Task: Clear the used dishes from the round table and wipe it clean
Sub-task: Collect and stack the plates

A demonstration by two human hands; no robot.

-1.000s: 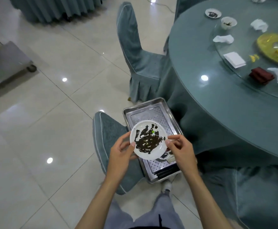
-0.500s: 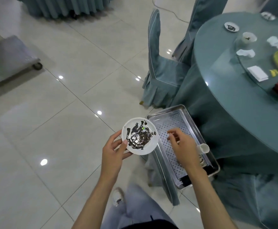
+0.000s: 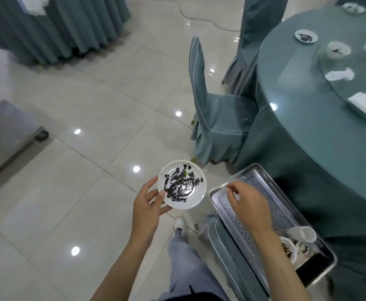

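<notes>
No lettering, label, brand, number or sign is legible anywhere, neither on the smeared white plate [image 3: 182,184] and the perforated steel tray [image 3: 285,215] nor on the blurred white card [image 3: 365,104] on the round table [image 3: 297,88].

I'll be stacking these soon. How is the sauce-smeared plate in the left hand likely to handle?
The plate looks glossy and rigid, probably ceramic, so likely breakable if dropped. Its dark sauce looks wet and may run if tilted. The left hand holds only one edge, so it might slip.
</notes>
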